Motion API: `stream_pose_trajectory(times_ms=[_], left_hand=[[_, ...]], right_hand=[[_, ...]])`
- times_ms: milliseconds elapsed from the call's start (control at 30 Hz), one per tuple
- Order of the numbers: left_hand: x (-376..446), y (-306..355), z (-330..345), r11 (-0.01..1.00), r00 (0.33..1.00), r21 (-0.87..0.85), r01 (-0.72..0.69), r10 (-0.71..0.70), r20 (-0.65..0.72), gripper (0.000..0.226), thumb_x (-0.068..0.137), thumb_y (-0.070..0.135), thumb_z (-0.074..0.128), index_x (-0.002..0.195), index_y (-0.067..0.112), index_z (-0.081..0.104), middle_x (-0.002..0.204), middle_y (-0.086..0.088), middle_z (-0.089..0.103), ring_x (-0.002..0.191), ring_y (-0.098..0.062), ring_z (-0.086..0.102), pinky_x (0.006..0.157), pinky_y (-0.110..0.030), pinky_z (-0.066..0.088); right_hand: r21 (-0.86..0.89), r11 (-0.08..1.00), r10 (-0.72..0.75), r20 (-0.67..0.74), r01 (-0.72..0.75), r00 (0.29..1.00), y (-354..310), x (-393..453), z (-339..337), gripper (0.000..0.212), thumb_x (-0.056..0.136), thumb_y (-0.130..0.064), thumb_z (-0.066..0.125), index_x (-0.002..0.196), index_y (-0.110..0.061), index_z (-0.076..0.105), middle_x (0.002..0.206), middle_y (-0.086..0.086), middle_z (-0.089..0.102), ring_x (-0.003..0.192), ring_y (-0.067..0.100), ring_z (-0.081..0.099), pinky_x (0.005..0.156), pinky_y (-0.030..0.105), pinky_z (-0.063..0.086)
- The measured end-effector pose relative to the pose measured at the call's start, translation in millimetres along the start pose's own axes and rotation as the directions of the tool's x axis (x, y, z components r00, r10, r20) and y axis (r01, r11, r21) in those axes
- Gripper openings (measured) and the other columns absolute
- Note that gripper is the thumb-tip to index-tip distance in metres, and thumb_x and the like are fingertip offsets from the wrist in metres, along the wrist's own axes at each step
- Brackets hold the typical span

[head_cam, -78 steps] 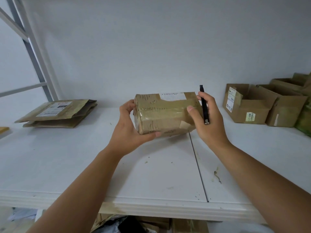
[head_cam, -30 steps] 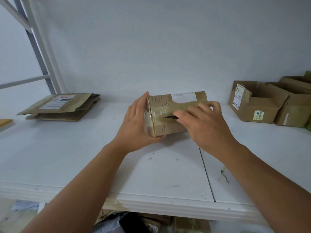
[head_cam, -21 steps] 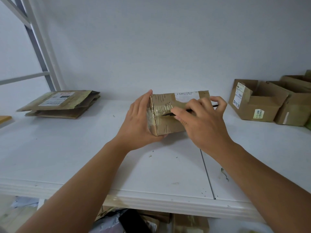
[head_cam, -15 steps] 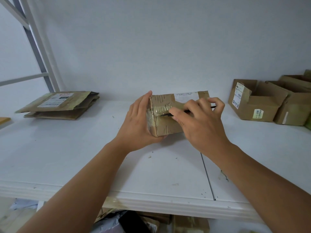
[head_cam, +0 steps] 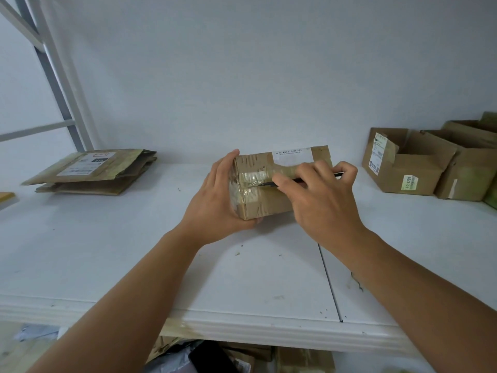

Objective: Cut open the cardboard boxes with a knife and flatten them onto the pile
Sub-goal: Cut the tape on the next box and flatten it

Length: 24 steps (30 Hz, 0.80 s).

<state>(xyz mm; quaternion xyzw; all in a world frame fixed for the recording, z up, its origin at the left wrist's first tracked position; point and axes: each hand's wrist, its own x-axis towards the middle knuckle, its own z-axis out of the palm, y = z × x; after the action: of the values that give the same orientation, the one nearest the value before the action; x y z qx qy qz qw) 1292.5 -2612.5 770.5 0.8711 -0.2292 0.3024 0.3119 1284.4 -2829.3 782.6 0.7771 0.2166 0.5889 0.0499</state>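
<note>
A small taped cardboard box [head_cam: 258, 200] with a white label stands on the white shelf [head_cam: 134, 251] at centre. My left hand [head_cam: 215, 200] grips its left end, fingers up the side and thumb under the near bottom edge. My right hand [head_cam: 320, 195] holds a thin black knife [head_cam: 269, 184] flat against the box's near face, the blade tip in the taped seam near the left end. Flattened boxes lie in a pile [head_cam: 94, 172] at the back left.
Several open cardboard boxes [head_cam: 403, 165] stand at the back right against the wall. A grey metal rack post [head_cam: 53, 76] rises at the left. More cardboard and packaging lie below the shelf's front edge [head_cam: 242, 329].
My right hand brought the knife down from upright onto the box's near face and drew the blade leftward along the taped seam. My left hand shifted to the box's left end.
</note>
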Motion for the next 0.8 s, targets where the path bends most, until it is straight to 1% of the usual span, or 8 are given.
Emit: stream_pose_trajectory(times_ms=[67, 200, 267, 333, 433, 533, 700, 800], left_hand=[[0, -1, 0, 1.000, 1.000, -0.012, -0.003, 0.003, 0.004, 0.120, 0.053, 0.061, 0.075, 0.152, 0.039, 0.009, 0.142, 0.032, 0.020, 0.129, 0.011, 0.032, 0.088, -0.017, 0.039], [0, -4, 0, 0.999, 1.000, -0.041, 0.013, -0.013, 0.012, 0.120, 0.052, 0.061, 0.073, 0.152, 0.035, 0.011, 0.141, 0.040, 0.017, 0.128, 0.018, 0.030, 0.091, -0.005, 0.032], [0, -7, -1, 0.997, 0.999, -0.067, 0.034, -0.033, 0.016, 0.121, 0.052, 0.060, 0.074, 0.152, 0.034, 0.012, 0.145, 0.033, 0.022, 0.130, 0.016, 0.032, 0.092, -0.003, 0.029], [1, -12, -4, 0.995, 0.998, -0.089, 0.055, -0.053, 0.019, 0.121, 0.052, 0.058, 0.077, 0.151, 0.035, 0.012, 0.150, 0.023, 0.027, 0.132, 0.013, 0.033, 0.095, -0.007, 0.030], [2, -17, -8, 0.990, 0.997, -0.122, 0.077, -0.075, 0.026, 0.120, 0.052, 0.055, 0.081, 0.148, 0.042, 0.010, 0.152, 0.018, 0.031, 0.134, 0.012, 0.033, 0.098, -0.017, 0.034], [3, -19, -9, 0.986, 0.995, -0.141, 0.092, -0.088, 0.038, 0.121, 0.052, 0.055, 0.081, 0.148, 0.043, 0.009, 0.153, 0.016, 0.031, 0.135, 0.012, 0.032, 0.101, -0.022, 0.034], [1, -20, -11, 0.984, 0.993, -0.135, 0.119, -0.115, 0.039, 0.122, 0.052, 0.053, 0.083, 0.148, 0.044, 0.008, 0.152, 0.021, 0.031, 0.132, 0.014, 0.033, 0.098, -0.021, 0.037], [1, -21, -11, 0.986, 0.993, -0.116, 0.119, -0.116, 0.035, 0.123, 0.055, 0.044, 0.088, 0.150, 0.040, 0.009, 0.151, 0.022, 0.030, 0.138, 0.003, 0.033, 0.103, -0.030, 0.040]], right_hand=[[-0.006, 1.000, -0.002, 0.017, 0.002, 1.000, 2, -1, 1, 0.043, 0.078, 0.002, 0.056, 0.106, -0.027, 0.068, 0.085, -0.001, 0.058, 0.079, 0.025, 0.056, 0.081, 0.043, 0.027], [-0.020, 1.000, 0.008, 0.037, -0.007, 0.999, 5, -2, 3, 0.046, 0.075, 0.004, 0.056, 0.105, -0.028, 0.068, 0.086, -0.001, 0.058, 0.081, 0.024, 0.056, 0.082, 0.043, 0.027], [-0.034, 0.999, 0.017, 0.048, -0.015, 0.999, 10, -3, 3, 0.047, 0.072, 0.005, 0.058, 0.105, -0.027, 0.068, 0.085, 0.000, 0.057, 0.081, 0.025, 0.054, 0.082, 0.043, 0.026], [-0.058, 0.998, 0.029, 0.064, -0.026, 0.998, 17, -5, 3, 0.047, 0.071, 0.006, 0.060, 0.104, -0.026, 0.068, 0.085, 0.001, 0.056, 0.080, 0.026, 0.053, 0.081, 0.043, 0.026], [-0.088, 0.995, 0.056, 0.089, -0.048, 0.994, 25, -5, 2, 0.047, 0.070, 0.006, 0.060, 0.104, -0.025, 0.068, 0.084, 0.002, 0.055, 0.079, 0.027, 0.053, 0.081, 0.043, 0.025], [-0.100, 0.993, 0.064, 0.090, -0.055, 0.994, 23, -5, 1, 0.047, 0.072, 0.006, 0.056, 0.104, -0.026, 0.067, 0.084, 0.002, 0.054, 0.080, 0.026, 0.052, 0.082, 0.043, 0.025], [-0.098, 0.995, 0.038, 0.067, -0.031, 0.997, 23, -4, 0, 0.038, 0.080, -0.001, 0.059, 0.108, -0.026, 0.066, 0.087, 0.003, 0.055, 0.082, 0.027, 0.053, 0.085, 0.043, 0.026], [-0.107, 0.994, 0.040, 0.033, -0.037, 0.999, 21, -3, 0, 0.025, 0.088, -0.009, 0.060, 0.104, -0.027, 0.068, 0.085, 0.002, 0.056, 0.081, 0.027, 0.054, 0.087, 0.043, 0.028]])
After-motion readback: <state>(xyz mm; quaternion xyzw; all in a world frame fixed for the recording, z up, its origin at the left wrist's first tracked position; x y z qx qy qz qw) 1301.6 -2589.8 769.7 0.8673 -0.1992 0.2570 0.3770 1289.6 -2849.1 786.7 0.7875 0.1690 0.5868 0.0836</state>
